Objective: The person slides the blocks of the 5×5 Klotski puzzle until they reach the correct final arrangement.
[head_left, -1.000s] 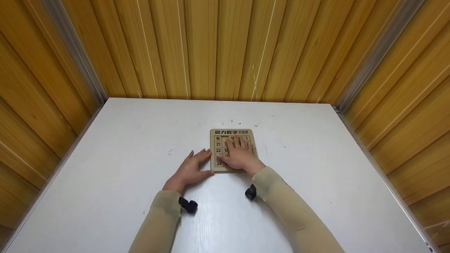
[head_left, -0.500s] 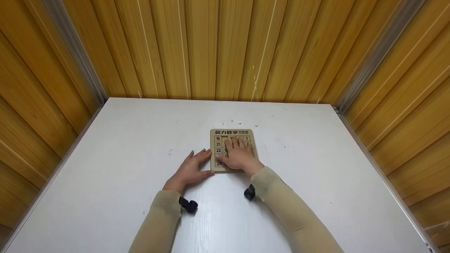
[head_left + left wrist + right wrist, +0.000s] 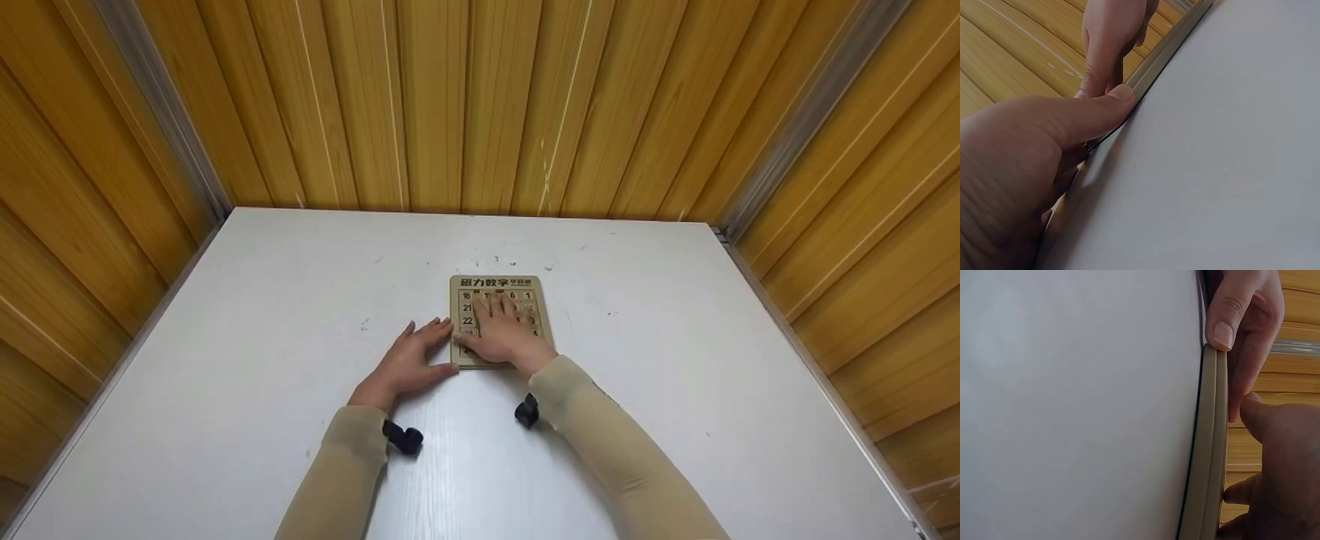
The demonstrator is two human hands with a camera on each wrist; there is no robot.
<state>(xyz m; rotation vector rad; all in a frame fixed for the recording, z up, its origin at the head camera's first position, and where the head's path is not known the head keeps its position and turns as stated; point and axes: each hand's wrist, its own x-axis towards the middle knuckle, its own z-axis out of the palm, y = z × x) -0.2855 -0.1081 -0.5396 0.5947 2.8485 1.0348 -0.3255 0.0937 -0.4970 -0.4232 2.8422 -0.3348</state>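
A beige sliding number puzzle (image 3: 495,283) with dark printed characters along its top lies flat on the white table. My left hand (image 3: 405,366) holds its near left corner, fingertips at the left side and thumb against the near edge. The left thumb (image 3: 1103,112) presses the puzzle's edge (image 3: 1171,48) in the left wrist view. My right hand (image 3: 506,335) is spread over the numbered tiles, with extended fingertips touching the upper rows. It covers many tiles in the middle. In the right wrist view the puzzle's side (image 3: 1207,433) shows below the right hand (image 3: 1292,464).
The white table (image 3: 300,285) has small dark scuffs behind the puzzle. Yellow wood-look panels (image 3: 435,105) stand behind the table and on both sides. A black wrist camera (image 3: 405,437) sits on the left wrist, another black wrist camera (image 3: 527,412) on the right.
My right hand has shifted slightly left across the puzzle, uncovering tiles on the right. A top-row tile has slid left, partly into the former gap. My left hand stays in place.
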